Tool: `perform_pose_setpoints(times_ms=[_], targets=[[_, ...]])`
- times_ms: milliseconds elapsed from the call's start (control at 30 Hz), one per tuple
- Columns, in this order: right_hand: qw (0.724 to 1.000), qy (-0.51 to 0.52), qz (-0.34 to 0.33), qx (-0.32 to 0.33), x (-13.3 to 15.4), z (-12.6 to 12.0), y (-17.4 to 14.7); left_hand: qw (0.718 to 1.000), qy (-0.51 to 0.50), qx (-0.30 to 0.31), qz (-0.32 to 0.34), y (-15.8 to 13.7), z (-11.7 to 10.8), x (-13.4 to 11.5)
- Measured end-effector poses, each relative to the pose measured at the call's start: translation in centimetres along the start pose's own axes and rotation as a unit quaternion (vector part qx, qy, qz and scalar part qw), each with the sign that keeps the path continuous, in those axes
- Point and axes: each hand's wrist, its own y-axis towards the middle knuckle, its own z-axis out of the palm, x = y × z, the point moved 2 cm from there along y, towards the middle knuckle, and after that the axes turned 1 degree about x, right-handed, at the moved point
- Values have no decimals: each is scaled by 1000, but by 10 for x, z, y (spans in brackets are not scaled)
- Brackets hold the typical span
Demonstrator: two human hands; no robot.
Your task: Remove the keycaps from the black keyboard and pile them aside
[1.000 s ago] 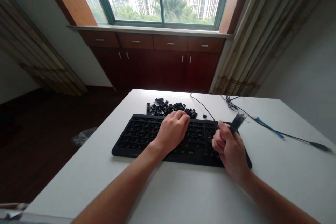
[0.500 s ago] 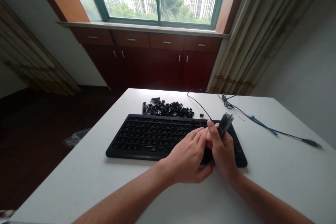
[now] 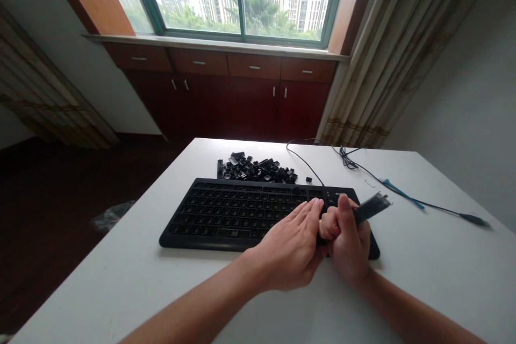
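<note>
A black keyboard (image 3: 226,209) lies on the white table with its keycaps off over the part I can see. My left hand (image 3: 290,242) rests on the right half of it, fingers stretched out and together, palm down. Beside it, my right hand (image 3: 349,236) is closed around a dark, flat, partly see-through tool (image 3: 373,208). The tool's notched end sticks out to the right above the thumb side; the rest is hidden in the fist. Loose black keycaps (image 3: 258,168) lie heaped behind the keyboard.
One single keycap (image 3: 308,179) lies apart from the heap. Behind the keyboard runs its black cable (image 3: 346,160), ending in a USB plug (image 3: 473,220). A blue tool (image 3: 403,195) and a thin bent wire (image 3: 369,183) are on the right of the table (image 3: 100,285).
My right hand has turned and shifted slightly right, so the tool now leans over to the right instead of pointing up. My left hand's fingers lie straighter on the keyboard.
</note>
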Motion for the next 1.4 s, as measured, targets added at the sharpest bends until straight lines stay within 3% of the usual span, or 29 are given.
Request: perform_pose_setpoints(times_ms=[200,367,467,667,900,1133,1300,1400], targets=[[998,53,-24,0,16,5,11,1000,-15,0,-7,2,-5,-2],[994,37,81,-61,10,-8,20,998,-54,-21,-39,3,-10,3],[992,3,108,-69,6,-10,17,997,-63,-23,-28,3,-10,5],[990,-124,68,-15,0,-2,10,997,-69,-33,-6,6,-8,4],[992,-14,124,-27,-2,2,19,993,-86,-26,-76,5,-2,6],[990,-63,120,-39,4,-2,21,992,-98,-1,-79,6,-8,4],[988,-52,135,-45,3,-4,21,993,-96,-13,-72,5,-6,4],[988,-100,112,-36,1,-4,20,993,-96,-23,-65,6,-7,3]])
